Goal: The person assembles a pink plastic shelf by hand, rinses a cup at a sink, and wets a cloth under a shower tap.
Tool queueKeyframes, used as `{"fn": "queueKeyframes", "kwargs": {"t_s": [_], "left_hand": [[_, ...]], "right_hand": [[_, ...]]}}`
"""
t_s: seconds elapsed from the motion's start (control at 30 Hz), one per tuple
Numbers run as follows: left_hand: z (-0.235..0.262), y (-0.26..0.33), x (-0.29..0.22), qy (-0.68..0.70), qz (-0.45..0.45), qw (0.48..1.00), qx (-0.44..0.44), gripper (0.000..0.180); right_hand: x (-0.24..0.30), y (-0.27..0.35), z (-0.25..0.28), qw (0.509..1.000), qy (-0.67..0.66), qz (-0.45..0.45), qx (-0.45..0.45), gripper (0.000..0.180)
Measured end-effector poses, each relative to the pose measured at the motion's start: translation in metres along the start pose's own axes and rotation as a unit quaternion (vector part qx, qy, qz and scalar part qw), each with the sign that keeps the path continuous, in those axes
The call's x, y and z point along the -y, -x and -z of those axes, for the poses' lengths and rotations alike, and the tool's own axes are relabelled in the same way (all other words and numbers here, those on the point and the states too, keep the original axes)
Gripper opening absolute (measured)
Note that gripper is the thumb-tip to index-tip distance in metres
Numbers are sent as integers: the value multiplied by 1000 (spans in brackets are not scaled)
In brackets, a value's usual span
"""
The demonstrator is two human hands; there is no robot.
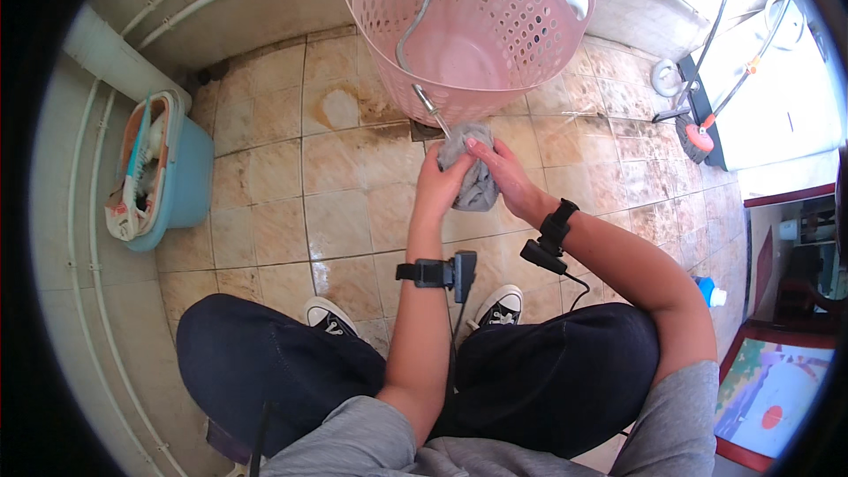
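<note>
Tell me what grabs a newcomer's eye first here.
The big pink basket at top centre, tilted on the tiled floor, with a metal hose running down into it. Just below, the left hand and right hand grip a grey cloth. A blue bucket stands far left.

Squatting, knees wide apart, forearms reaching forward between them. Left hand and right hand side by side just below the pink basket, fingers curled closed around a grey cloth. Black strap on each wrist.
</note>
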State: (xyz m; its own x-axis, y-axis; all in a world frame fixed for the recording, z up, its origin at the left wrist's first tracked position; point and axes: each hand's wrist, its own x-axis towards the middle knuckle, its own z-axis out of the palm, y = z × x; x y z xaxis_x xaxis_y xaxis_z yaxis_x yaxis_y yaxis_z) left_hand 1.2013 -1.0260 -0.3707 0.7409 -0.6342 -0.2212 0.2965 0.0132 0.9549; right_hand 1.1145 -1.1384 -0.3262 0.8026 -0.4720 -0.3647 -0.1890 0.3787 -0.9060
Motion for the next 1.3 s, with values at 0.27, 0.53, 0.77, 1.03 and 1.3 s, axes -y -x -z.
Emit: {"fn": "queueKeyframes", "kwargs": {"t_s": [0.27,0.53,0.77,1.03,1.3], "left_hand": [[-20,15,16,-11,16,989,-149,58],[-28,8,17,-40,23,978,-203,56],[-26,16,30,-79,-10,975,-207,45],[-28,17,34,-125,-20,970,-208,40],[-19,20,31,-143,35,973,-178,43]], "right_hand": [[-15,-10,-8,999,21,-33,12,65],[-37,-25,-11,985,146,12,-90,75],[-47,-18,-16,957,241,30,-161,63],[-50,-14,-10,930,328,61,-153,49],[-31,-4,-17,907,395,48,-137,46]]}}
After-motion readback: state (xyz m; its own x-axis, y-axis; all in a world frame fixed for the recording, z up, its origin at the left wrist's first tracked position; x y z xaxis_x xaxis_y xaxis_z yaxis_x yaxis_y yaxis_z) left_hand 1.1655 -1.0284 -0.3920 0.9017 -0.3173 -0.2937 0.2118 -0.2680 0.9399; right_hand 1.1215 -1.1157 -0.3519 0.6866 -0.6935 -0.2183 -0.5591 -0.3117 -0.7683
